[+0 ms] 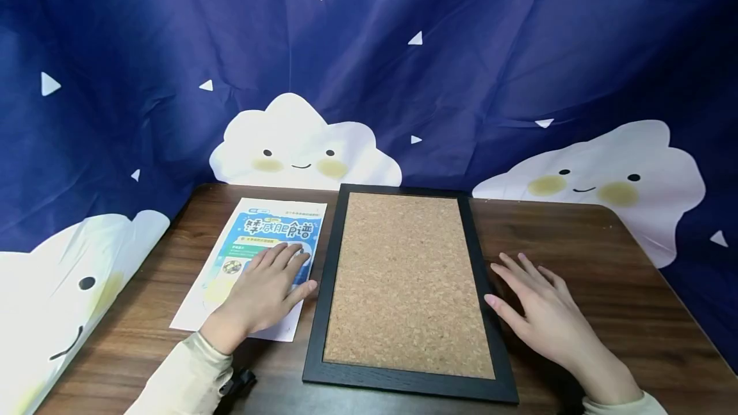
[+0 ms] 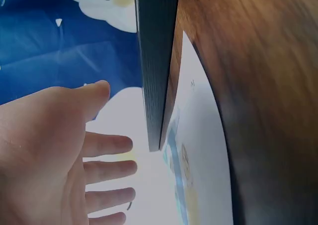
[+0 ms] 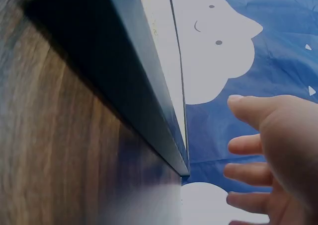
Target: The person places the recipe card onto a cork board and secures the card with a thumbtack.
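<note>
Wooden tabletop (image 1: 559, 229), framed corkboard (image 1: 406, 287) between left fingers (image 1: 278, 256) and right fingers (image 1: 508, 278), all loosely outstretched

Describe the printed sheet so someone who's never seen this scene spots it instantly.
In the head view, find the brown wooden table before the dark blue cloud-print curtain. Just left of the black-framed cork board lies the printed sheet. It's the white-bordered page with blue graphics and big lettering near its top; the cork is plain tan.
</note>
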Action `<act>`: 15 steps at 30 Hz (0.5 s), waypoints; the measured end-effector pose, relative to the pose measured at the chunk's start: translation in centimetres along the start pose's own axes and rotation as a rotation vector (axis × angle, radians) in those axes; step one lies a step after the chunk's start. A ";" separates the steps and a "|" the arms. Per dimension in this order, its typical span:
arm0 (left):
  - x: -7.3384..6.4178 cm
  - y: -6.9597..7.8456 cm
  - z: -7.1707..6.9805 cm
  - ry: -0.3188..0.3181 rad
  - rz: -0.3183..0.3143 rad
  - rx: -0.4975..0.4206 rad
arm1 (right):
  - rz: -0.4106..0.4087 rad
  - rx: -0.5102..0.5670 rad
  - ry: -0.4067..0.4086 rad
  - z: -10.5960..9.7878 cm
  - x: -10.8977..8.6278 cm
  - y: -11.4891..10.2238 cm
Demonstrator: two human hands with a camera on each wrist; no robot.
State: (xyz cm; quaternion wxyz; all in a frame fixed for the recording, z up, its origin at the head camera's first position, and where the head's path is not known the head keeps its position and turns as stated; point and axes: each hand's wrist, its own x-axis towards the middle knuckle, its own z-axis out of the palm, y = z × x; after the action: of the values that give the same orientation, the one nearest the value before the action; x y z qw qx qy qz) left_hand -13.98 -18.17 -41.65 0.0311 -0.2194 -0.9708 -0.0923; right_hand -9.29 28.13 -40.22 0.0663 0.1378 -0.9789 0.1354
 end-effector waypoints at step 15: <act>-1.8 -3.3 -1.0 0.020 -0.039 -0.063 | 0.002 0.065 0.237 -0.3 -1.1 1.7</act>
State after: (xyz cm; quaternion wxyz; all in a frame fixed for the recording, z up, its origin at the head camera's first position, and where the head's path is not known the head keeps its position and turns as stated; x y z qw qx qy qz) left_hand -13.76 -21.99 -41.43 0.0318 -0.2005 -0.9711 -0.1256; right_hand -8.75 30.03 -40.57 0.1768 0.1221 -0.9594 0.1826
